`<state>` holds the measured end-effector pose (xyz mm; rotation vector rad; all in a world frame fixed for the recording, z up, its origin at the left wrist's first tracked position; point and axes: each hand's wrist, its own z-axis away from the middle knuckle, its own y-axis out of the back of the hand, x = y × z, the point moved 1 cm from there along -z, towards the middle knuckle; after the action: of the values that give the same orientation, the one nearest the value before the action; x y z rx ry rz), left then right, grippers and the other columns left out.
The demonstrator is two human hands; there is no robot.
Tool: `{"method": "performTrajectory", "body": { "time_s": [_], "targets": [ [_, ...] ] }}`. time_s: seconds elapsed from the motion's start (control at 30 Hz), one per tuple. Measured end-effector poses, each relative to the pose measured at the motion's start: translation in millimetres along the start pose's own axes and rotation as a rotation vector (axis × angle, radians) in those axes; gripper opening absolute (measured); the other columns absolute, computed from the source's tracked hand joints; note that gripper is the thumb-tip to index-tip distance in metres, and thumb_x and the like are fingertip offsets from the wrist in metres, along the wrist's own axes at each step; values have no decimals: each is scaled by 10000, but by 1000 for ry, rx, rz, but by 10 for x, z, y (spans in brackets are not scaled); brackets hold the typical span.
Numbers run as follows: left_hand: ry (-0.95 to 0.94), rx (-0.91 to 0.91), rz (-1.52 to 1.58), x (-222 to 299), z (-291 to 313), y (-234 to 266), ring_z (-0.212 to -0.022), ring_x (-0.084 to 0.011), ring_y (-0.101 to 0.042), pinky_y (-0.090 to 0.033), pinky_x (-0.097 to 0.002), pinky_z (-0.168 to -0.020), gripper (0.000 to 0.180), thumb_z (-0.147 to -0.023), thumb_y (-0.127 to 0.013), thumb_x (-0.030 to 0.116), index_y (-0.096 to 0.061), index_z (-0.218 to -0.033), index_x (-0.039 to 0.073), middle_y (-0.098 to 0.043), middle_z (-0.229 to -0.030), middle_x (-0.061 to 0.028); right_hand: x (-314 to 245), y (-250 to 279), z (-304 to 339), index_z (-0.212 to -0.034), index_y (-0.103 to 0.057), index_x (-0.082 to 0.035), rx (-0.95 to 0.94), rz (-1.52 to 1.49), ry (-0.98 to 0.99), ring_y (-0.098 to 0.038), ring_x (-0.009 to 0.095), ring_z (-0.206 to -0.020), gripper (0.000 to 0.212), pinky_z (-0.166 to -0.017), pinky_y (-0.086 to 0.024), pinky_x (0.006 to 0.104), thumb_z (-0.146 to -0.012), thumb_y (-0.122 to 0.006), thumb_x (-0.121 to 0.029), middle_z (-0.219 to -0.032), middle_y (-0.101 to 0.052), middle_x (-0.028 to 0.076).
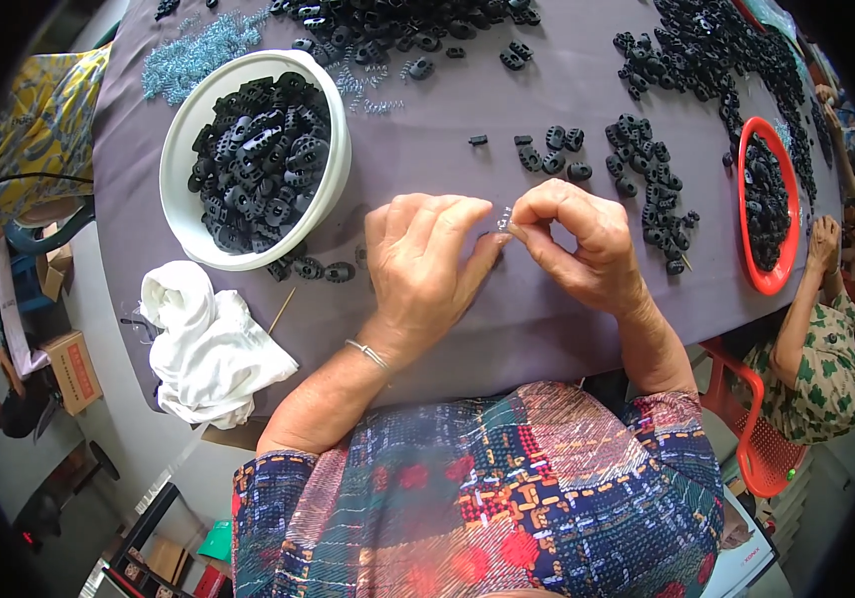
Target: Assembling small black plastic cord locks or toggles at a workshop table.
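My left hand (417, 264) and my right hand (582, 244) meet over the table in front of my chest. Between their fingertips shows a small metal coil spring (504, 215), pinched by my right thumb and forefinger. The left hand's fingers are curled, its thumb reaching toward the spring; a dark bit shows by that thumb, and what the hand holds is hidden. Just beyond the hands lie several black plastic pieces with holes (554, 149), like cord-lock parts. A white bowl (340, 199) heaped with similar black pieces stands left of my left hand.
Loose springs (198, 55) lie far left, beside a black heap (387, 20). A white cloth (213, 344) and thin wooden stick (283, 310) rest near left. At right are more black pieces (647, 179), a red basket (744, 199), and another person's hand (824, 244) at the table edge.
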<state>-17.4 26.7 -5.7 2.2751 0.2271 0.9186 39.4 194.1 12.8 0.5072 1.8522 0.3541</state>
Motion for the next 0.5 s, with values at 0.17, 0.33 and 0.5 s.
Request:
{"method": "performTrajectory", "body": {
  "time_s": [0.17,0.33,0.5],
  "targets": [
    [-91,-18,-48,-21,6,18,-784,-176,-562,-370,-334,-723,252,-660,-770,130,-637,-874,118,-617,-847,22,-10,-10,-4,-843,-586,24,-4,3,10,-610,191,-694,165,-635,-494,281,-722,-646,119,-778,-623,94],
    [-98,-11,-42,-20,25,1,-784,-176,-562,-366,-338,-732,247,-665,-767,137,-639,-875,114,-615,-841,23,-27,-34,4,-841,-591,22,4,-7,35,-612,198,-690,170,-636,-498,290,-715,-651,120,-774,-624,97],
    [-61,-33,-7,-4,11,19,-782,-180,-566,-369,-338,-728,200,-690,-751,137,-645,-855,100,-620,-814,11,-18,-76,11,-865,-579,19,49,115,227,-615,271,-689,198,-596,-511,332,-697,-643,103,-776,-599,116]
  ]
}}
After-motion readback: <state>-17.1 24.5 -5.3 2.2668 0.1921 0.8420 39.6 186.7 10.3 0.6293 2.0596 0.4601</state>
